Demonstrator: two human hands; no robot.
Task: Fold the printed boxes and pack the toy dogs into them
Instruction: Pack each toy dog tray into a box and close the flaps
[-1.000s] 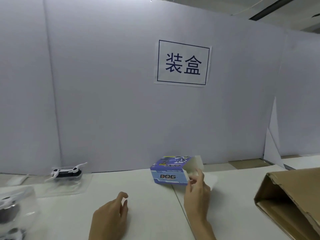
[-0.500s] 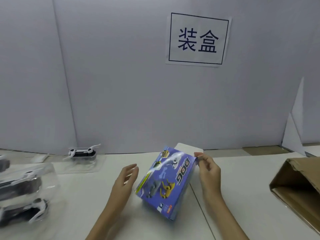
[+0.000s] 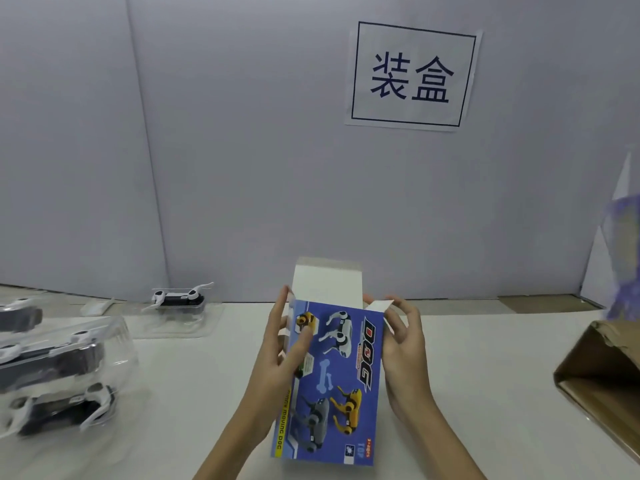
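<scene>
Blue printed cardboard box [image 3: 337,379] with toy dog pictures and the word DOG is in the lower centre of the frame, held above the white table [image 3: 485,358] between both hands. Its white top flap [image 3: 327,287] stands open. Left hand [image 3: 277,355] grips the left edge, thumb on the printed face; right hand [image 3: 403,344] holds the right edge and pinches a small white side flap [image 3: 379,305]. Black and white toy dogs in clear plastic trays [image 3: 178,301] lie at the left. A brown carton [image 3: 602,379] is at the right edge
</scene>
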